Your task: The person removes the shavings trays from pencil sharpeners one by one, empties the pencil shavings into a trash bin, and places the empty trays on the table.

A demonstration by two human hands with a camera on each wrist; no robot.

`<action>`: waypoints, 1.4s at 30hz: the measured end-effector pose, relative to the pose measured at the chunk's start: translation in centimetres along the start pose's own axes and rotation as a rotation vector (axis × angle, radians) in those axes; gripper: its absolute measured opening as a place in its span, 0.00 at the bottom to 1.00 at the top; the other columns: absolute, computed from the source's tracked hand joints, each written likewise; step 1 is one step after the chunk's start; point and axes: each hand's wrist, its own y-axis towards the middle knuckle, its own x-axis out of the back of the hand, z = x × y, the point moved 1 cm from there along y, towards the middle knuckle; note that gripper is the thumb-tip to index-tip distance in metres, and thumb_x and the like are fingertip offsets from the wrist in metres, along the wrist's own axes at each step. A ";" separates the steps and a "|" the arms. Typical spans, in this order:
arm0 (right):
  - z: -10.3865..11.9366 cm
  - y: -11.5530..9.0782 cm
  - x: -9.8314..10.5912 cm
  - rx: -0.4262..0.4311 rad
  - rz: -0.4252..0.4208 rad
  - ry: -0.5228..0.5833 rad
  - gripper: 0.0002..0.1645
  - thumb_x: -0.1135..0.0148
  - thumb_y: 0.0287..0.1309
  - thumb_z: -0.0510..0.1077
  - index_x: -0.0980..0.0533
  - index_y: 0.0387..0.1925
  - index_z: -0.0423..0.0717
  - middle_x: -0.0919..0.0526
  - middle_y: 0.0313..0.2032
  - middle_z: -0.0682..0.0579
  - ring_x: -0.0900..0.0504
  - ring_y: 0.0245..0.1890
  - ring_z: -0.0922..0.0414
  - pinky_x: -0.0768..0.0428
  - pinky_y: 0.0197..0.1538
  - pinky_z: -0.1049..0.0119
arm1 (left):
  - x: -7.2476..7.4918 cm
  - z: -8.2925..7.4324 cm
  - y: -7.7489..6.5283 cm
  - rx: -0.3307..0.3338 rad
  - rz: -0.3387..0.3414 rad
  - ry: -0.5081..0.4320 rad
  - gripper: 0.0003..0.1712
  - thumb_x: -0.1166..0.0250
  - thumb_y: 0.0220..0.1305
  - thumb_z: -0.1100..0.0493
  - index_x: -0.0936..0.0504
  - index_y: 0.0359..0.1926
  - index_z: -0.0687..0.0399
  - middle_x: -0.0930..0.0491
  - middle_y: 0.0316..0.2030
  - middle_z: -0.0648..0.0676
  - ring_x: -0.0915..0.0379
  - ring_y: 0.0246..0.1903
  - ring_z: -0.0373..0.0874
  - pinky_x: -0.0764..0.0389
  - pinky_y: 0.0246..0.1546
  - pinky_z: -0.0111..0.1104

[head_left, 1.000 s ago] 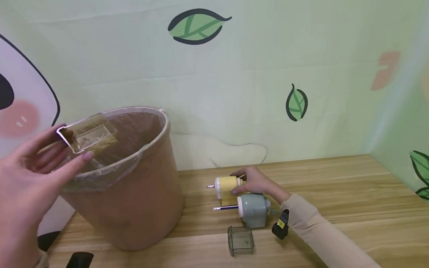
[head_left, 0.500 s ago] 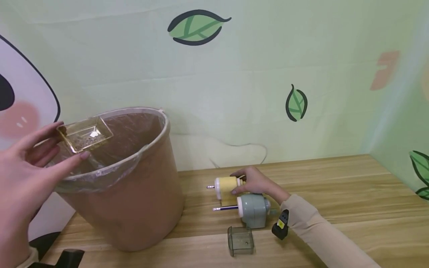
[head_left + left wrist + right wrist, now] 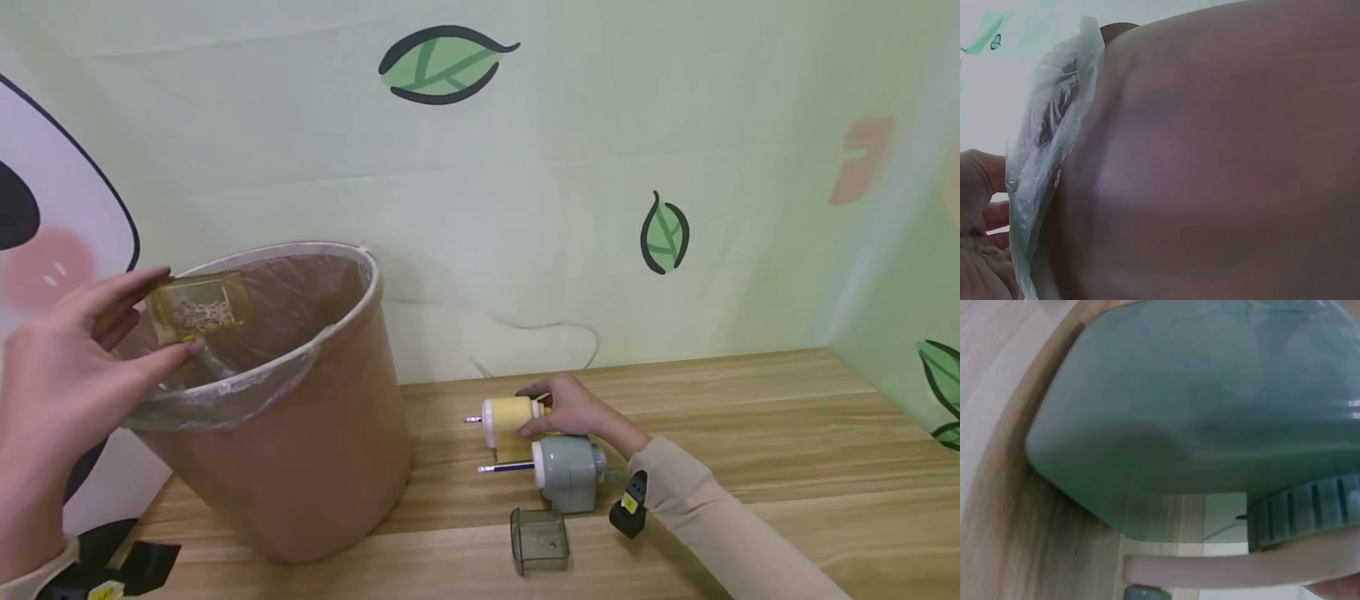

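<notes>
My left hand (image 3: 82,367) pinches a see-through yellowish shavings tray (image 3: 198,304) between thumb and fingers, above the mouth of a pinkish-brown trash bin (image 3: 300,450). Pale shavings show inside the tray, which is tilted. In the left wrist view the bin's wall (image 3: 1222,162) fills most of the frame and the tray is hidden. My right hand (image 3: 573,408) grips a yellow pencil sharpener (image 3: 512,415) lying on the table, a short pencil end poking from its white front. Beside it sits a grey-green pencil sharpener (image 3: 567,473) with a dark pencil (image 3: 512,467) in it.
A smoky clear tray (image 3: 540,542) lies on the wooden table (image 3: 750,433) in front of the grey-green sharpener. A plastic liner (image 3: 225,400) hangs over the bin's rim. Behind the table stands a pale green backdrop (image 3: 525,208) with printed leaves.
The left hand has turned the yellowish tray over the bin, from tilted to level to tilted a different way, and shifted slightly right. The right hand and both sharpeners have stayed put.
</notes>
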 end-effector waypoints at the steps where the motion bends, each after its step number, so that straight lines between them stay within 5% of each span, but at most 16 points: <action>1: 0.0 0.0 0.0 0.001 0.002 0.002 0.34 0.27 0.40 0.42 0.27 0.51 0.33 0.22 0.48 0.41 0.21 0.41 0.52 0.20 0.43 0.64 | 0.0 -0.2 0.1 -0.027 -0.004 0.025 0.39 0.29 0.39 0.73 0.28 0.58 0.59 0.29 0.56 0.60 0.40 0.46 0.12 0.37 0.44 0.05; 3: 0.0 0.0 0.0 0.005 0.005 0.004 0.34 0.27 0.40 0.42 0.27 0.51 0.33 0.22 0.47 0.41 0.21 0.41 0.52 0.20 0.43 0.64 | 0.0 -0.5 0.1 -0.080 -0.004 0.079 0.38 0.29 0.37 0.74 0.26 0.56 0.59 0.28 0.54 0.64 0.36 0.48 0.18 0.40 0.43 0.04; 6: -0.1 0.0 0.1 0.011 0.008 0.005 0.34 0.27 0.40 0.42 0.27 0.51 0.33 0.22 0.47 0.40 0.20 0.41 0.51 0.20 0.43 0.64 | 0.0 -1.1 0.2 -0.162 -0.011 0.163 0.38 0.29 0.33 0.76 0.25 0.54 0.61 0.26 0.51 0.66 0.27 0.47 0.41 0.44 0.39 0.03; 9: -0.1 0.0 0.1 0.012 0.008 0.003 0.34 0.27 0.40 0.42 0.27 0.51 0.33 0.22 0.47 0.40 0.20 0.41 0.51 0.20 0.43 0.64 | 0.0 -1.7 0.3 -0.220 -0.008 0.231 0.38 0.31 0.31 0.77 0.25 0.52 0.63 0.27 0.51 0.66 0.29 0.43 0.62 0.34 0.42 0.17; 14: -0.1 0.0 0.1 0.013 0.005 0.002 0.34 0.27 0.40 0.42 0.27 0.51 0.33 0.22 0.47 0.40 0.21 0.41 0.51 0.20 0.43 0.64 | -0.2 -2.6 0.4 -0.304 0.002 0.286 0.36 0.35 0.32 0.80 0.25 0.51 0.65 0.27 0.52 0.65 0.31 0.47 0.63 0.30 0.35 0.46; 20: -0.1 0.1 0.1 0.012 -0.001 -0.007 0.34 0.27 0.40 0.42 0.27 0.50 0.32 0.22 0.47 0.40 0.20 0.41 0.52 0.20 0.42 0.64 | -0.5 -3.3 0.2 -0.486 -0.021 0.331 0.33 0.44 0.33 0.80 0.23 0.48 0.64 0.25 0.50 0.63 0.27 0.41 0.61 0.28 0.25 0.47; 24: -0.1 0.1 0.1 0.008 -0.003 -0.008 0.34 0.27 0.40 0.42 0.27 0.50 0.33 0.22 0.48 0.40 0.20 0.41 0.52 0.20 0.42 0.64 | -0.8 -3.6 0.0 -0.603 -0.030 0.376 0.35 0.50 0.32 0.80 0.23 0.48 0.62 0.24 0.49 0.61 0.24 0.33 0.60 0.36 0.11 0.39; 28: -0.1 0.1 0.1 0.021 0.001 -0.007 0.34 0.27 0.40 0.42 0.27 0.50 0.32 0.22 0.48 0.39 0.20 0.41 0.51 0.20 0.42 0.64 | -1.0 -3.8 -0.3 -0.621 -0.026 0.402 0.36 0.53 0.33 0.81 0.23 0.49 0.60 0.24 0.50 0.60 0.24 0.38 0.60 0.35 0.10 0.40; 32: -0.2 0.1 0.1 0.027 0.007 -0.003 0.34 0.27 0.40 0.42 0.27 0.50 0.32 0.22 0.48 0.39 0.20 0.41 0.51 0.20 0.43 0.64 | -1.2 -3.9 -0.5 -0.621 -0.040 0.418 0.34 0.54 0.38 0.82 0.23 0.49 0.60 0.24 0.51 0.60 0.27 0.46 0.59 0.26 0.24 0.51; 36: -0.3 0.2 0.1 0.027 0.011 0.001 0.34 0.27 0.40 0.42 0.27 0.50 0.32 0.22 0.48 0.39 0.20 0.41 0.51 0.20 0.42 0.64 | -1.3 -4.0 -0.6 -0.640 -0.050 0.425 0.34 0.55 0.39 0.83 0.23 0.50 0.61 0.24 0.51 0.59 0.28 0.50 0.57 0.25 0.33 0.51; 42: -0.3 0.2 0.1 0.033 0.010 0.002 0.34 0.27 0.40 0.42 0.28 0.50 0.32 0.22 0.48 0.39 0.20 0.41 0.51 0.19 0.42 0.64 | -1.3 -4.0 -0.6 -0.655 -0.056 0.429 0.35 0.56 0.39 0.83 0.23 0.50 0.61 0.24 0.51 0.59 0.28 0.51 0.55 0.25 0.33 0.50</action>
